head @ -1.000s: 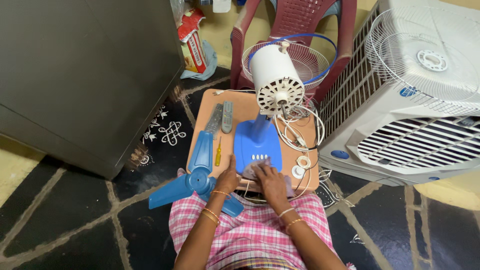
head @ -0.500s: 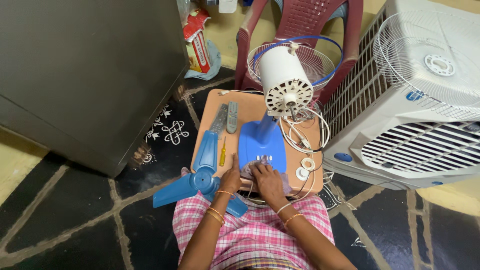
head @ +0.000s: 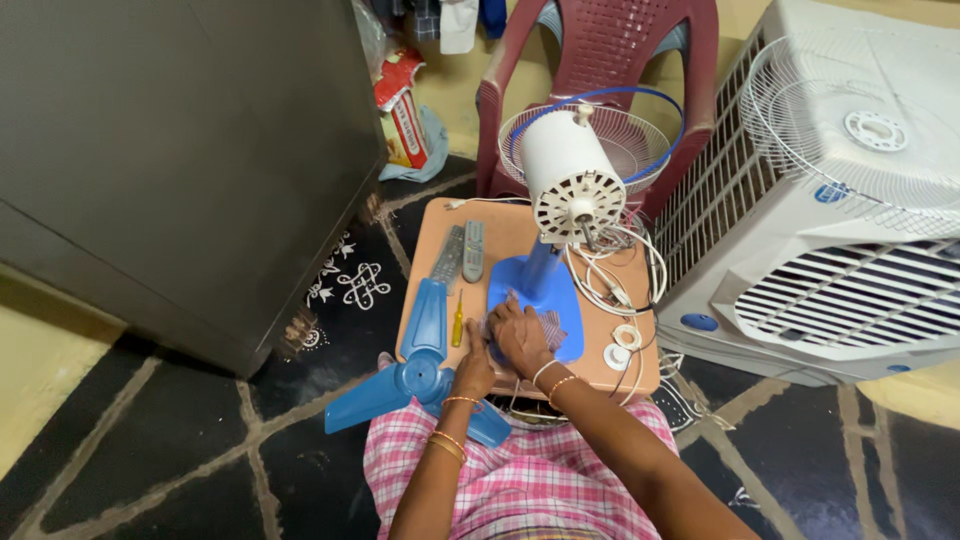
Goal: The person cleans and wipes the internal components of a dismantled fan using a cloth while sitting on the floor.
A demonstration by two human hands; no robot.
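A table fan stands on a small wooden stool (head: 520, 232), with a white motor (head: 570, 175) on a blue base (head: 548, 290) and no blade or guards fitted. My left hand (head: 474, 365) grips the near left edge of the base. My right hand (head: 520, 335) lies on top of the base near its front panel, fingers spread. A blue three-bladed fan blade (head: 420, 372) leans off the stool's left edge beside my left hand. A yellow screwdriver (head: 457, 320) lies between blade and base.
Two remotes (head: 462, 250), a white cable (head: 612, 285) and white rings (head: 622, 342) lie on the stool. A wire guard (head: 620, 135) rests on a maroon chair (head: 600, 50). Another guard (head: 860, 130) leans on a white air cooler (head: 800, 270) at right. A grey cabinet (head: 180, 150) stands at left.
Both hands stay at the fan base; my right hand has shifted slightly left over it. The view has tilted a little.
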